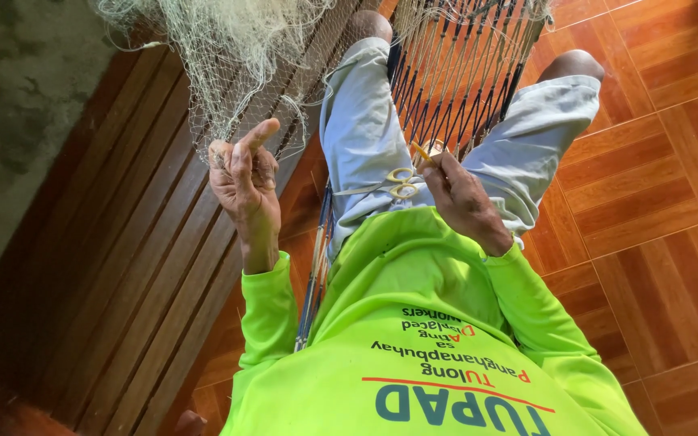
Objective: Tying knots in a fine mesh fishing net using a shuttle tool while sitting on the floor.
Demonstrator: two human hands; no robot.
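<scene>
My left hand [244, 182] is raised at the left, index finger pointing up, with its other fingers pinching a fold of fine whitish fishing net [220, 48] that hangs from the top left. My right hand [462, 198] rests over my lap and grips a small yellow netting needle [422, 151] between thumb and fingers. Small scissors with yellow handles [400, 184] lie on my grey shorts [361, 121], just left of the right hand. Thin line runs from the net toward the needle; its exact path is too fine to follow.
A coarser mesh with dark blue cords [454, 73] stretches between my knees. A dark wooden slatted bench [139, 266] lies to the left, against a rough grey wall [18, 105]. Reddish parquet-pattern floor tiles [664, 202] fill the right side.
</scene>
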